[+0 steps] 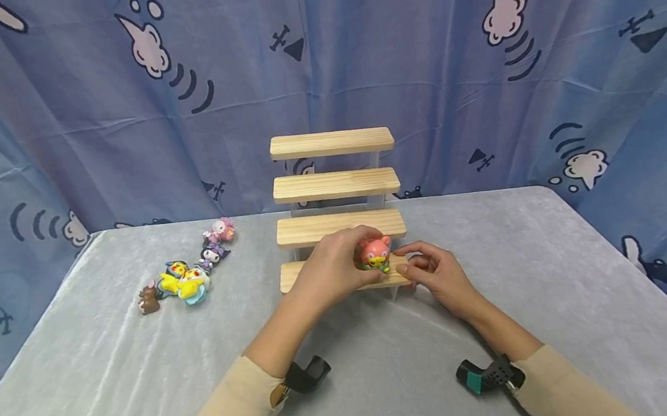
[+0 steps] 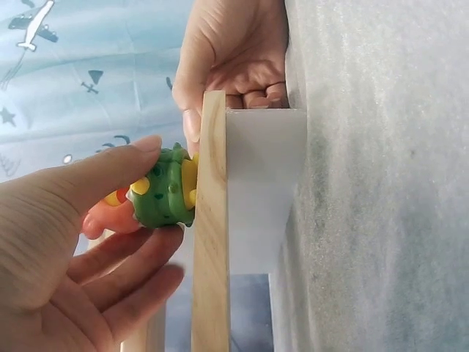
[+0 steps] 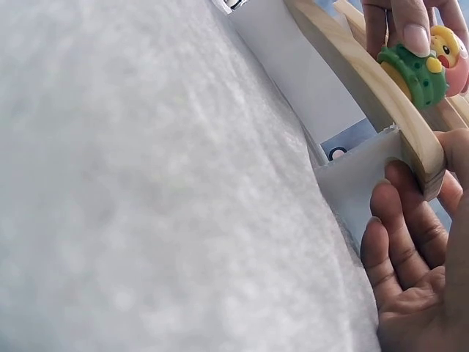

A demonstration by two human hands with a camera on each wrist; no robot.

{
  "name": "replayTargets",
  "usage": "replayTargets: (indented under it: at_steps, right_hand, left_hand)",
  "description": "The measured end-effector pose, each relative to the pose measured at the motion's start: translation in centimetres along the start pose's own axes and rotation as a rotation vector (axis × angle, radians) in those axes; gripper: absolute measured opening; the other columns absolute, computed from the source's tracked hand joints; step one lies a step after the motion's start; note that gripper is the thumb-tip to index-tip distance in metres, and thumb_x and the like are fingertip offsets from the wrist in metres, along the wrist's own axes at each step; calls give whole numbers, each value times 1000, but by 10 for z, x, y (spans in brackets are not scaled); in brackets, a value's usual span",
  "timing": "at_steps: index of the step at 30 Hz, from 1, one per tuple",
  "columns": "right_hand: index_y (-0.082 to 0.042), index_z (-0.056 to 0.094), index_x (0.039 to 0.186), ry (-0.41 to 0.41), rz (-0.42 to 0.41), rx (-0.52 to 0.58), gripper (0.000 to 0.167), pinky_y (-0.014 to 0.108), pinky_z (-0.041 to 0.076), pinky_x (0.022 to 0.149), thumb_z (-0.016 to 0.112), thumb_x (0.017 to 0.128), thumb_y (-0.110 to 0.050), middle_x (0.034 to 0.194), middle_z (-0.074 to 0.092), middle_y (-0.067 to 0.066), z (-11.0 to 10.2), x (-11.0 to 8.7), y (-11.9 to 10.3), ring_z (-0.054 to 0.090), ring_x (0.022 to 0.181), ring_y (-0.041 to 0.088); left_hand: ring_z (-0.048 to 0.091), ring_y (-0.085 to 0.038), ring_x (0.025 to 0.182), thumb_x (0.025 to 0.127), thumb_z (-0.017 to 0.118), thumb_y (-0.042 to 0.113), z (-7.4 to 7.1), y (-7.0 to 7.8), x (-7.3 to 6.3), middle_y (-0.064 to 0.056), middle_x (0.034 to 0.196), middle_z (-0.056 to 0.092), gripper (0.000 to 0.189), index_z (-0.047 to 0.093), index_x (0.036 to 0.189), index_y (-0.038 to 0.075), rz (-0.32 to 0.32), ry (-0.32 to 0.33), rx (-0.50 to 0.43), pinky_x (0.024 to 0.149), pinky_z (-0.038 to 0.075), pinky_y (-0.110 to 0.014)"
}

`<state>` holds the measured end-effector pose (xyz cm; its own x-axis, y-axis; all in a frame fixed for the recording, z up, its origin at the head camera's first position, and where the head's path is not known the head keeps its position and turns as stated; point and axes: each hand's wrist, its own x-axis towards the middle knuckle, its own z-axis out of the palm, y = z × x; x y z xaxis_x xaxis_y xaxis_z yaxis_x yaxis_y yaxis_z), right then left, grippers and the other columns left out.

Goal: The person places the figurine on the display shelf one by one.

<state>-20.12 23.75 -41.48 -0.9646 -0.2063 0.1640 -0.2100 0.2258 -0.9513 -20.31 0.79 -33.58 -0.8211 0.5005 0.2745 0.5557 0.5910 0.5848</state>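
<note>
A small figurine with a pink head, yellow beak and green body (image 1: 374, 254) is at the right part of the lowest step (image 1: 292, 277) of a wooden display stand. My left hand (image 1: 333, 263) pinches it between thumb and fingers. In the left wrist view the figurine's base (image 2: 189, 183) is right at the step's upper face. My right hand (image 1: 442, 279) grips the right end of that same step. Its thumb lies on top and its fingers (image 3: 403, 227) curl underneath, beside the stand's white side panel (image 3: 355, 180).
Three higher wooden steps (image 1: 337, 184) rise behind. On the left of the grey cloth-covered table (image 1: 79, 378) lies a group of several figurines: a brown one (image 1: 148, 299), yellow ones (image 1: 189, 284), a purple-black one (image 1: 211, 254) and a pink one (image 1: 223, 229). A patterned blue curtain (image 1: 316, 64) hangs at the back.
</note>
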Motion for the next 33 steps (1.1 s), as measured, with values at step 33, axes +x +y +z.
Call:
replayTargets:
  at_steps: [33]
  right_hand:
    - [3,59,125,-3,-11,23,32,24,55,63,66,97,-9,81,72,-13,0,-1,0,62,67,6]
  left_hand:
    - [63,-11,101,78,88,25,-9,-1,-1,2,118,67,52,68,126,22,57,3,-5,89,55,-31]
